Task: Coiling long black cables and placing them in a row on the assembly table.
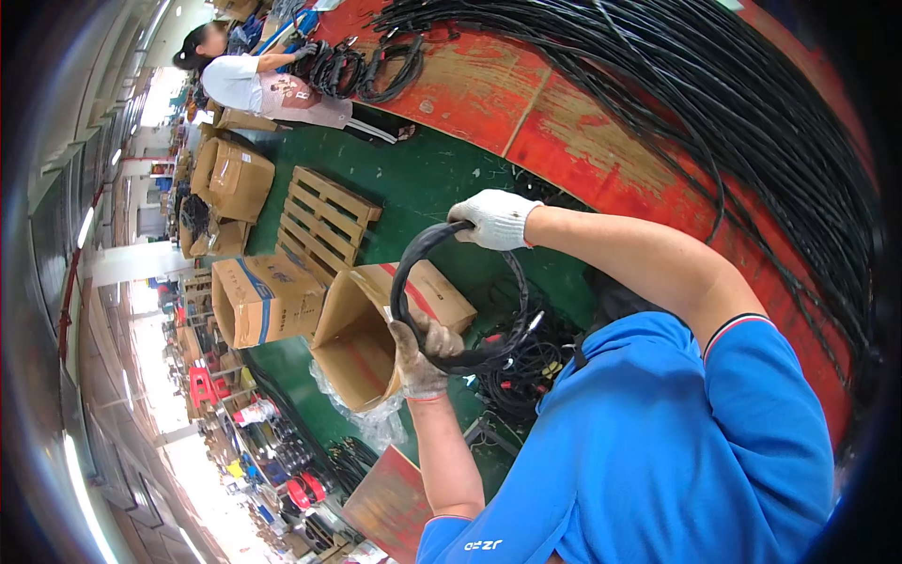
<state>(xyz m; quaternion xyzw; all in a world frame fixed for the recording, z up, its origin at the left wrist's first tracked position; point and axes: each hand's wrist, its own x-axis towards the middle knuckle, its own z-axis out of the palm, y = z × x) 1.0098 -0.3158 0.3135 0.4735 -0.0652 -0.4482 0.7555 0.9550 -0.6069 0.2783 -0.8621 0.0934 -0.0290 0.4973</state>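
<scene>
A thick black cable coil (402, 273), wound into a ring, is held in the air in front of my body. My left hand (425, 355), in a soiled white knit glove, grips its lower side with the fingers wrapped round it. On the upper side, my right hand (495, 220), also in a white knit glove, is closed on the same ring. An open cardboard box (352, 343) stands just beyond my left hand. Below the ring, a tangle of black cables (521, 381) with some coloured ends lies low, partly hidden by the coil and my blue shirt.
Along my right runs a worn red table (573, 132) bearing a long bundle of black cables (695, 85). A co-worker (272, 89) handles coiled cables (348, 70) at its far end. A wooden pallet (324, 216) and more cardboard boxes (268, 299) are on the green floor.
</scene>
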